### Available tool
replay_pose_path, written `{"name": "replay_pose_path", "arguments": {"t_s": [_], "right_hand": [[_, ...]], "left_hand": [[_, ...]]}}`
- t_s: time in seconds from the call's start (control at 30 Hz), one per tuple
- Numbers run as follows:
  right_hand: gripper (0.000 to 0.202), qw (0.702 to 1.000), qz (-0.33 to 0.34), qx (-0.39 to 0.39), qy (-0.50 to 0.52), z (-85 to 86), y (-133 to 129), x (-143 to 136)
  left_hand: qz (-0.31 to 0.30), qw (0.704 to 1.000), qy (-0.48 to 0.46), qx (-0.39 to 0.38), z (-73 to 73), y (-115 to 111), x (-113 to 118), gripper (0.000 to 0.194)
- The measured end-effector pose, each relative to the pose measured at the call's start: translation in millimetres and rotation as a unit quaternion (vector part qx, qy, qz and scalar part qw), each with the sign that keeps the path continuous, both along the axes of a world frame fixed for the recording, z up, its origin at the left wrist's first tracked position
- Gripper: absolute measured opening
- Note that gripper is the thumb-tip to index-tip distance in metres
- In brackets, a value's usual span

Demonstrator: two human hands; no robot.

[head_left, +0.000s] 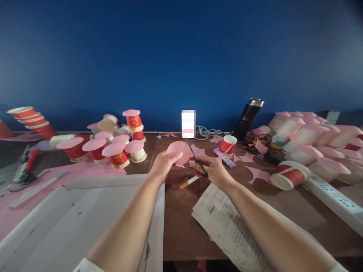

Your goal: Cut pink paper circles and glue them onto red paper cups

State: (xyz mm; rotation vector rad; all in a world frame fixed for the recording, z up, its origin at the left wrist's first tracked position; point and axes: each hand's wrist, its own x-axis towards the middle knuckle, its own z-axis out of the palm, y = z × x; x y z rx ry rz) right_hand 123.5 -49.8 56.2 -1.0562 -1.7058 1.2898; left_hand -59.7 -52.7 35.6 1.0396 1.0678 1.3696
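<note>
My left hand [162, 166] pinches a round pink paper disc [177, 151] near the middle of the table, its thumb flat on the disc's face. A thin yellowish rim shows around the disc; what lies behind it is hidden. Black-handled scissors [202, 167] are in my right hand [212, 170], fingers closed around the handles. The scissor blades point up and away, close by the disc's right edge; whether they touch the paper I cannot tell. Pink paper scraps [197, 150] lie just beyond the scissors. Below my hands rests a white stick with an orange-brown end [188, 183].
Red cups with pink discs [115, 154] stand at left, behind a white tray [85, 223]. A lit phone [188, 124] leans on the wall. To the right are a purple glue stick [225, 158], black flask [247, 120], folded papers [227, 223], power strip [336, 200] and pink-topped cups [312, 134].
</note>
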Motion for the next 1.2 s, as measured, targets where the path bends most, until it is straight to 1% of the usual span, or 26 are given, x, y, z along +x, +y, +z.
{"name": "replay_pose_path", "arguments": {"t_s": [0.1, 0.2, 0.27, 0.4, 0.5, 0.73, 0.9, 1.2], "right_hand": [[0.044, 1.0, 0.006, -0.009, 0.001, 4.9, -3.4, -1.7], [0.045, 1.0, 0.004, -0.027, -0.004, 8.1, -5.2, -2.9], [0.046, 1.0, 0.005, -0.028, -0.006, 7.6, -4.5, -2.9], [0.045, 1.0, 0.02, -0.001, -0.005, 4.6, -2.2, -1.5], [0.046, 1.0, 0.018, 0.009, -0.006, 4.3, -1.9, -0.6], [0.046, 1.0, 0.014, 0.005, 0.001, 2.9, -1.4, -1.5], [0.048, 1.0, 0.014, -0.001, 0.007, 0.7, -0.7, -1.9], [0.042, 1.0, 0.021, 0.013, -0.003, -0.9, 0.8, 0.7]], "left_hand": [[0.021, 1.0, 0.006, 0.002, -0.3, 0.8, -0.2, 0.052], [0.028, 0.999, 0.018, 0.005, -0.8, 1.7, -0.6, 0.049], [0.025, 0.999, 0.022, 0.003, -0.7, 1.8, -0.5, 0.049], [0.025, 0.999, 0.025, -0.003, 0.4, 1.0, 0.3, 0.051], [0.023, 1.0, 0.019, -0.004, 0.6, 0.6, 0.7, 0.051], [0.018, 1.0, 0.011, -0.002, 0.3, 0.4, 0.6, 0.05], [0.029, 0.999, 0.018, -0.008, 0.5, 1.0, 0.2, 0.048], [0.02, 1.0, 0.02, -0.013, 1.4, 0.4, 0.6, 0.049]]}}
